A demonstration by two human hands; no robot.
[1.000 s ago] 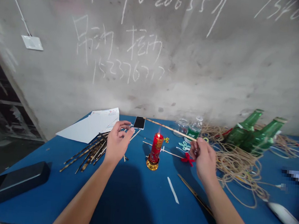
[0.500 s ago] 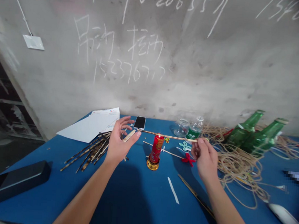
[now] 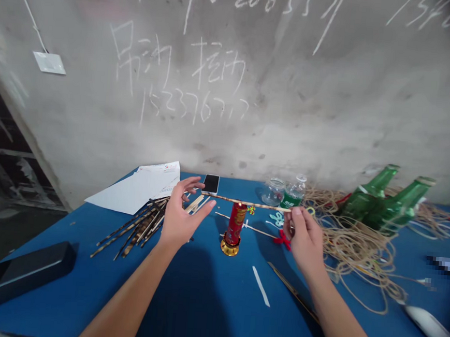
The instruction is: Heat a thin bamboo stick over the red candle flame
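My right hand (image 3: 303,239) pinches one end of a thin bamboo strip (image 3: 245,203) and holds it level just above the top of a red candle (image 3: 235,227) on a gold base. The strip's far end reaches toward my left hand (image 3: 182,213), which hovers open, fingers spread, just short of it. A pile of scorched, dark-banded bamboo strips (image 3: 138,227) lies on the blue table (image 3: 183,300) left of my left hand.
White papers (image 3: 138,187) and a phone (image 3: 210,183) lie at the back. A glass jar (image 3: 273,191), a small plastic bottle (image 3: 293,193), two green bottles (image 3: 382,201) and tangled cord (image 3: 355,246) fill the right. A black case (image 3: 14,271) sits front left.
My right hand lowered and swung the strip from a slant to level over the candle, then shifted it slightly left. My left hand opened its fingers near the strip's end.
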